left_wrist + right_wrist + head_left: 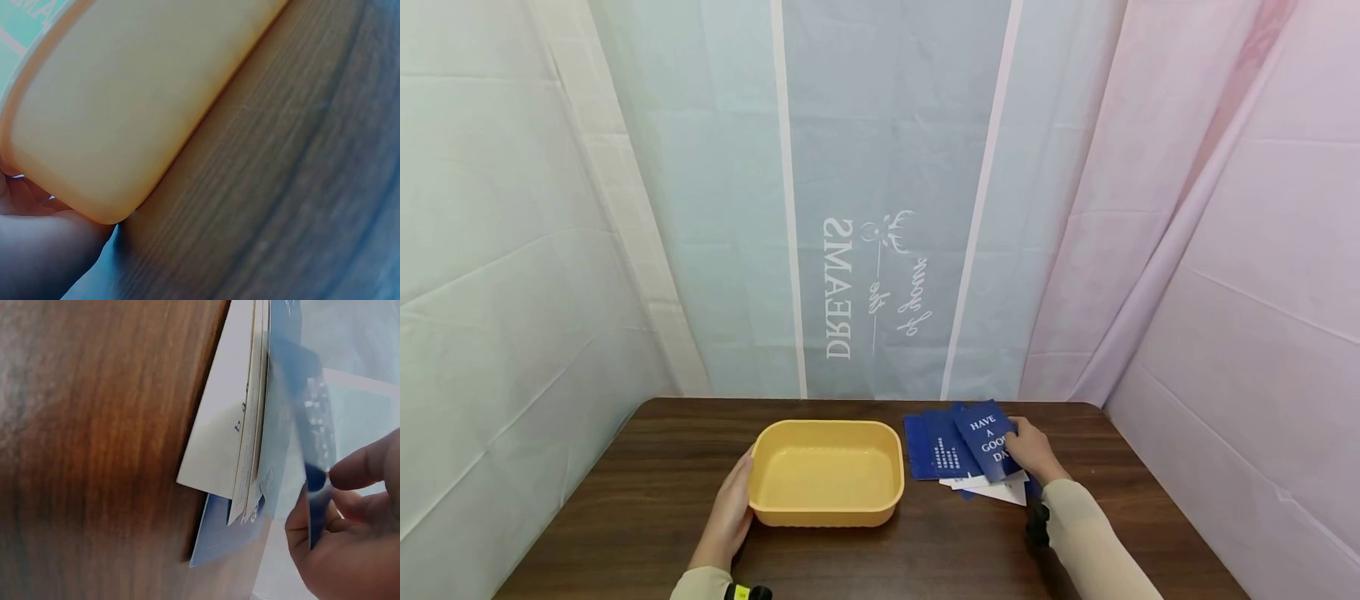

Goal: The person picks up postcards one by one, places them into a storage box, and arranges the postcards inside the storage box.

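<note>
Cream sleeves (1097,533) come in at the bottom edge, black wristbands (1037,523) on both wrists. Left hand (730,504): against the left end wall of the yellow tray (827,479), fingers extended along it, thumb at the near corner. Tray sits upright on the wood-grain table (865,575), left of the card pile. Right hand (1032,448): thumb and fingers clamped on the right edge of a blue card (983,429), white print "HAVE A GOOD DAY". Card is tilted, over the right part of the pile; can't tell if it touches. Pile = blue cards (925,450) fanned left, white cards (1000,489) sticking out on the near side. Pale cloth backdrop (887,125) behind, mirrored "DREAMS" lettering.
</note>
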`<state>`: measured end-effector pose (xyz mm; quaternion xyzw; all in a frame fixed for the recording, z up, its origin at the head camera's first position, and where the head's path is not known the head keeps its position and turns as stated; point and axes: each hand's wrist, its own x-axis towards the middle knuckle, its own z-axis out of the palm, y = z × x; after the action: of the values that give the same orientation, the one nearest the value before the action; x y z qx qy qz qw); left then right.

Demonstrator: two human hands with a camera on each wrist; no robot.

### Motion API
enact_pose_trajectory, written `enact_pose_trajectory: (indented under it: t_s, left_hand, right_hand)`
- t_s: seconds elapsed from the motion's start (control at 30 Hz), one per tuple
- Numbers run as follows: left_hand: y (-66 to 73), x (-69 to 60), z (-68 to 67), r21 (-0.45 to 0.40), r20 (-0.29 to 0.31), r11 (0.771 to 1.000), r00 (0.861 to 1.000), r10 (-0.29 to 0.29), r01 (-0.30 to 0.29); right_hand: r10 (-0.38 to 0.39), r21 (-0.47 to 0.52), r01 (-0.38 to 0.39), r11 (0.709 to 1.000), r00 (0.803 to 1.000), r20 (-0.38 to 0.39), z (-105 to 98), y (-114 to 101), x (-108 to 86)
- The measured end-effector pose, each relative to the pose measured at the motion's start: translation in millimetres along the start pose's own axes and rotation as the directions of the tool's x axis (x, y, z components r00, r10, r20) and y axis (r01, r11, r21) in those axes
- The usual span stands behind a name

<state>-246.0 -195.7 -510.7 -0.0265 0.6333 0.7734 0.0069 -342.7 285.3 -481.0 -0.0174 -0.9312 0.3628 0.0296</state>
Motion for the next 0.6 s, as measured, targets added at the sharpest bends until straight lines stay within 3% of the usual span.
enact_pose_trajectory:
  t_s: [0.33, 0.6]
  left_hand:
    - [0.8, 1.2, 1.2, 0.002, -0.003, 1.000, 1.000, 0.004, -0.004]
    - [0.2, 0.5, -1.1, -0.006, 0.002, 1.000, 1.000, -0.015, 0.015]
  right_hand:
    - [-0.021, 0.041, 0.025, 0.999, 0.996, -0.089, 2.8, -4.7, 1.9]
    - [-0.036, 0.068, 0.044, 0.997, 0.992, -0.119, 15.4, -28.0, 2.2]
